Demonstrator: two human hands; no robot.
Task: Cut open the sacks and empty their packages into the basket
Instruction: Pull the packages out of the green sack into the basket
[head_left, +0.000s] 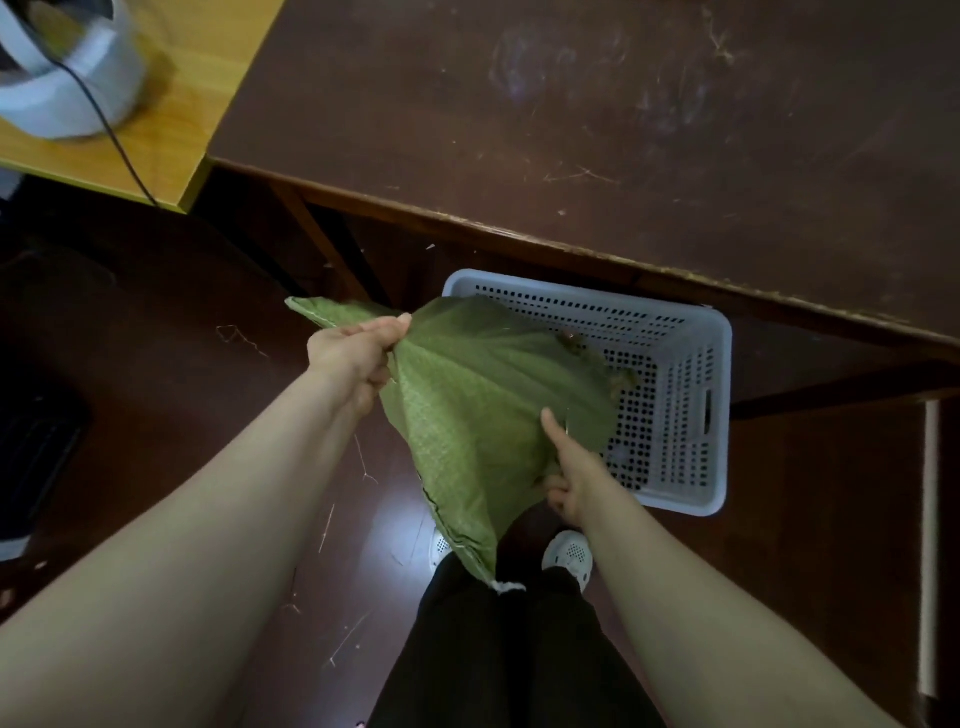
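Green woven plastic sack (467, 395): gripped by left hand (353, 358) and right hand (569, 478); tip mouth beyond them over grey perforated plastic basket (722, 415).

Between the fingers (384, 330) of our left hand (353, 358) and our right hand (571, 467) the sack (467, 395) is olive green with a fine woven grid and a dark seam line. Just beyond the fingers the basket (722, 364) is pale lavender-grey, dotted with rows of small dark holes, and the table (571, 104) past it is dark brown with pale scratches. Below the fingers we see black trousers (493, 649) and white dotted shoes (569, 553).
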